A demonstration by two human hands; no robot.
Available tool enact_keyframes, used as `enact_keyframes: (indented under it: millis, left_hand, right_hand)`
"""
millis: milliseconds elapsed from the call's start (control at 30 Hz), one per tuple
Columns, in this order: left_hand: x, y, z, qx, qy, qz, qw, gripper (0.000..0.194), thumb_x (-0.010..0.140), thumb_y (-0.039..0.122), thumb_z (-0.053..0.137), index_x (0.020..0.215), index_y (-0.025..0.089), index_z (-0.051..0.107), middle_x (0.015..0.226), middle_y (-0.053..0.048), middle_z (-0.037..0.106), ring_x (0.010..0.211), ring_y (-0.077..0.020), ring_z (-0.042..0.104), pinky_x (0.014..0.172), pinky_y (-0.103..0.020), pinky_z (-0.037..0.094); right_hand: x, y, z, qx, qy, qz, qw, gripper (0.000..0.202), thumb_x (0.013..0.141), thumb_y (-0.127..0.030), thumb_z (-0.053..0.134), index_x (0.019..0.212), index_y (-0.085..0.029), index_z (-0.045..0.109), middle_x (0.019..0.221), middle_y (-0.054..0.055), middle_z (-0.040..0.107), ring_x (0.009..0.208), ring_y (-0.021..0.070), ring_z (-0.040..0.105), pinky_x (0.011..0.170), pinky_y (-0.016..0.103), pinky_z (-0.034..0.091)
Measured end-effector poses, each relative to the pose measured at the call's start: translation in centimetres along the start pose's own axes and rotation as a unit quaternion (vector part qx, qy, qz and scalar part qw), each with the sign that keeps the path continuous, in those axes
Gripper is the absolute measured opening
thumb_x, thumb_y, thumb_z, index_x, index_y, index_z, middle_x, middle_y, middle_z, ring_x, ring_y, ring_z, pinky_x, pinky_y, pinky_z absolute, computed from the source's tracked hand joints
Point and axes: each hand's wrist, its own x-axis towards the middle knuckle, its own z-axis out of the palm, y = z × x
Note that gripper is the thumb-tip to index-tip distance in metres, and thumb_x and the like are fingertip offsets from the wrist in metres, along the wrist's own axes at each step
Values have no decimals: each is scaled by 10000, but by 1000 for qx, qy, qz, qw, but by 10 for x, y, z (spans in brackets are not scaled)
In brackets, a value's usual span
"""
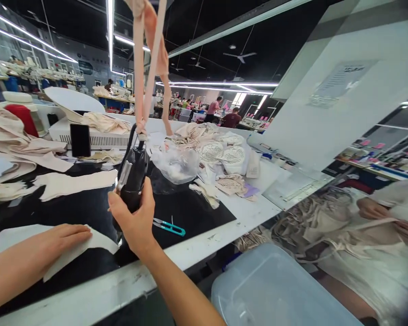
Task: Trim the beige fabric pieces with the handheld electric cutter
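Observation:
My right hand (138, 221) is wrapped round the black body of an electric fabric cutter (133, 172), held upright. Pink fabric straps (139, 77) are tied to the cutter's top and run upward. Its lower end comes down beside the tip of a cream fabric piece (97, 241); whether the two touch, I cannot tell. On that piece my left hand (59, 242) lies flat, fingers stretched out and together. Teal thread snips (170, 227) lie on the black mat (204, 222) just right of my right hand. Behind my left hand is another cream piece (78, 184).
A clear plastic bag (175, 164) and a heap of beige fabric parts (217, 147) sit at the back. A phone (80, 140) leans against a white machine (102, 141). Below the table edge stands a translucent bin (272, 290). At right, another person's hands (377, 210) hold fabric.

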Motion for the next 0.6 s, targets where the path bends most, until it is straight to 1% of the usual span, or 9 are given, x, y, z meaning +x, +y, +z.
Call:
enact_keyframes:
  millis: [67, 133, 233, 267, 333, 400, 467, 533, 600]
  left_hand:
    - [8, -4, -6, -11, -39, 5, 999, 706, 1139, 193, 358, 1419, 332, 991, 1500, -6, 946, 1335, -265, 915, 1270, -449, 715]
    - [17, -4, -14, -18, -75, 4, 997, 730, 1163, 173, 326, 1427, 319, 991, 1516, -29, 937, 1356, -276, 913, 1280, -452, 703]
    - [30, 1, -22, -33, -123, 3, 992, 639, 1219, 213, 396, 1467, 327, 973, 1526, -42, 923, 1382, -299, 906, 1251, -408, 699]
    - [34, 2, -22, -31, -130, 2, 991, 593, 1217, 236, 433, 1454, 309, 971, 1497, -58, 925, 1351, -313, 911, 1211, -395, 710]
    - [37, 4, -19, -5, -125, -8, 992, 578, 1197, 249, 436, 1420, 254, 969, 1425, -103, 920, 1264, -338, 915, 1129, -397, 725]
    - [39, 6, -16, 18, -121, -11, 992, 579, 1188, 247, 425, 1421, 213, 954, 1386, -136, 901, 1205, -341, 904, 1093, -407, 717]
    - [41, 11, -16, 28, -126, -8, 992, 552, 1204, 260, 423, 1397, 201, 936, 1348, -141, 879, 1164, -328, 892, 1078, -406, 704]
    - [45, 20, -21, 50, -146, -5, 988, 495, 1217, 272, 434, 1306, 202, 916, 1281, -134, 853, 1102, -315, 888, 1029, -397, 700]
    - [51, 35, -30, 101, -172, -10, 980, 410, 1211, 245, 474, 1204, 201, 881, 1226, -134, 827, 1044, -310, 892, 958, -387, 697]
  right_hand:
    - [-1, -1, -1, -3, -3, -1, 1000, 425, 823, -565, 934, 980, -351, 601, 807, -82, 700, 671, 181, 622, 713, 343, 668]
    - [-3, -2, -2, -5, -2, -5, 1000, 412, 828, -556, 930, 977, -346, 609, 806, -82, 705, 665, 177, 616, 702, 341, 663]
    - [-6, -3, -4, -8, 3, -12, 1000, 385, 843, -514, 939, 981, -336, 626, 833, -72, 733, 690, 181, 640, 676, 328, 667]
    - [-7, -4, -5, -9, 4, -15, 1000, 374, 848, -501, 938, 983, -333, 632, 841, -68, 737, 703, 183, 645, 668, 321, 667]
    - [-8, -4, -6, -10, 9, -20, 1000, 359, 852, -488, 934, 989, -324, 645, 852, -62, 735, 725, 181, 646, 659, 308, 665]
    - [-9, -4, -7, -13, 14, -25, 999, 358, 850, -502, 925, 994, -319, 653, 848, -61, 723, 723, 176, 642, 651, 301, 661]
    - [-10, -4, -7, -17, 17, -27, 999, 369, 846, -527, 918, 993, -317, 651, 833, -62, 718, 695, 173, 650, 632, 303, 663]
    - [-9, -3, -7, -24, 21, -26, 999, 391, 842, -559, 916, 990, -319, 646, 825, -61, 727, 667, 174, 663, 613, 309, 674]
    - [-9, -3, -7, -32, 28, -23, 999, 422, 840, -599, 928, 988, -318, 649, 829, -55, 744, 659, 177, 676, 605, 317, 688]
